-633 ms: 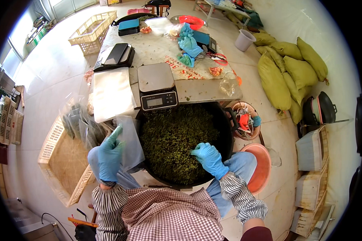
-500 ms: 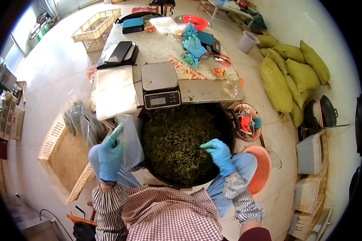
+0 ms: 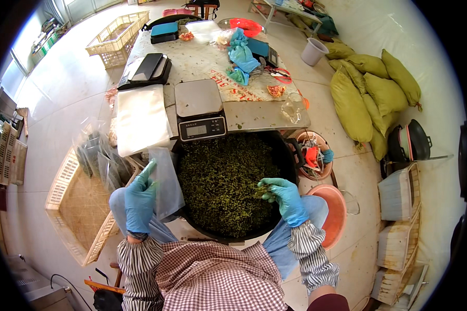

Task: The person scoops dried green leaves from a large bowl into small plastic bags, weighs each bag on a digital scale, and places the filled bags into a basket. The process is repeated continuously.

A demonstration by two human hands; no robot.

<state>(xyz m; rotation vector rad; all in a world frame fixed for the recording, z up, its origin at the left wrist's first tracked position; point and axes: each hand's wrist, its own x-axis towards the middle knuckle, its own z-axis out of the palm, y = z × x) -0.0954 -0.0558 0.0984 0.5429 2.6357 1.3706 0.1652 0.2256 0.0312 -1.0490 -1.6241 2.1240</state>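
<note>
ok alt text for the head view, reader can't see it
A blue-gloved right hand pinches green plant bits over a round black tub of dark greenery. The blue-gloved left hand holds a translucent plastic bag; a black-and-silver scale stands beyond.

Two gloved hands (image 3: 140, 207) (image 3: 289, 202), one held bag (image 3: 167, 184), one large black tub (image 3: 286, 161), one silver-topped scale (image 3: 197, 98)

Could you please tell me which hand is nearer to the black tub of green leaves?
The right hand. It is over the right part of the black tub, pinching some leaves; the left hand is off the tub's left side, holding a clear bag.
</note>
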